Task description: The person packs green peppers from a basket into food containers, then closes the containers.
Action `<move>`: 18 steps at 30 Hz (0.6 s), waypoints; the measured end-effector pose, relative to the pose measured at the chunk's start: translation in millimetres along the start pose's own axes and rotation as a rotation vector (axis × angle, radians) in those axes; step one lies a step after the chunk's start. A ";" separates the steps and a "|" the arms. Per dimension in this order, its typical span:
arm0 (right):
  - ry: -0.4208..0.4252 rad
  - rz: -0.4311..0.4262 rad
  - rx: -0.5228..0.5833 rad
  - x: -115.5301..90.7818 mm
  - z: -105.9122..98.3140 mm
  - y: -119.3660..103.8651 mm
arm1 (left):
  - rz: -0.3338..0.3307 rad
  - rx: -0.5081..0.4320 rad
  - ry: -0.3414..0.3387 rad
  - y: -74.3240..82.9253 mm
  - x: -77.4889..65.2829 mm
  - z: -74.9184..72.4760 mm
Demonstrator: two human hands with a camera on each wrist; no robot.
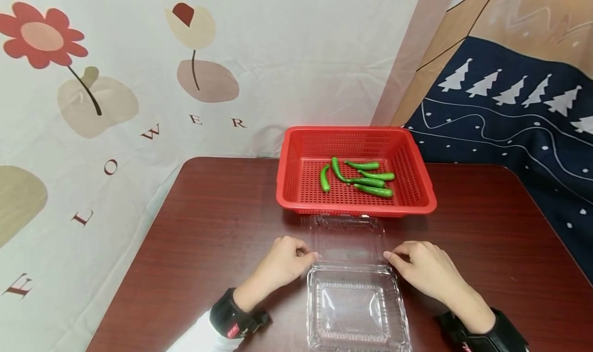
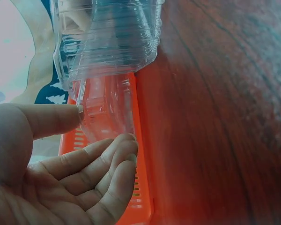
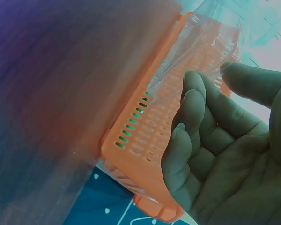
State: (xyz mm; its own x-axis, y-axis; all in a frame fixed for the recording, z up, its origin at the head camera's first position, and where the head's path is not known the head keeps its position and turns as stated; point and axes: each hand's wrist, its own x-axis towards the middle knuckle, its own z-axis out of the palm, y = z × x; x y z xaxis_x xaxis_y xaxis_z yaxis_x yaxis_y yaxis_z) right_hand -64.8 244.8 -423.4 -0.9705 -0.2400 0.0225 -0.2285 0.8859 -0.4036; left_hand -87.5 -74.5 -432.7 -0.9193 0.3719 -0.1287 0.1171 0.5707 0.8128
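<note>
Nearest you, the clear container base (image 1: pixel 349 311), lid (image 1: pixel 347 241) open on its far side!
Your left hand (image 1: pixel 284 259) and right hand (image 1: pixel 425 267) are at the lid's left and right edges, a narrow gap showing between thumb and fingers on each; whether they grip it, I can't tell. Just beyond, on the desk (image 1: pixel 222 213), the red basket (image 1: pixel 356 209) holds six green peppers (image 1: pixel 372 191).

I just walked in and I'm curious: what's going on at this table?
A person's left hand and right hand are at opposite sides of a clear plastic container, near its hinge; how firmly they hold it is unclear. It lies open, its far half toward a red basket. Six green peppers lie in the basket, none in the container.
</note>
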 end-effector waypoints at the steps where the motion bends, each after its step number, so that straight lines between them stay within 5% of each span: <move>1: -0.004 0.000 0.001 -0.1 -0.9 -0.7 | 0.002 -0.002 0.000 0.2 -0.4 -1.1; 18: -0.028 -0.014 0.017 -2.7 -7.0 -5.7 | -0.011 -0.062 -0.040 -3.5 -2.4 -13.8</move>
State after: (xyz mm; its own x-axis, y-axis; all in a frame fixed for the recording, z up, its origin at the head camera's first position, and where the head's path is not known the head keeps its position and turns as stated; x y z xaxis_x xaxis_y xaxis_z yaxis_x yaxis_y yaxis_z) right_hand -61.3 243.1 -414.8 -0.9646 -0.2638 0.0026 -0.2406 0.8755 -0.4191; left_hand -90.9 -87.5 -427.4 -0.9043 0.3958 -0.1598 0.0821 0.5286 0.8449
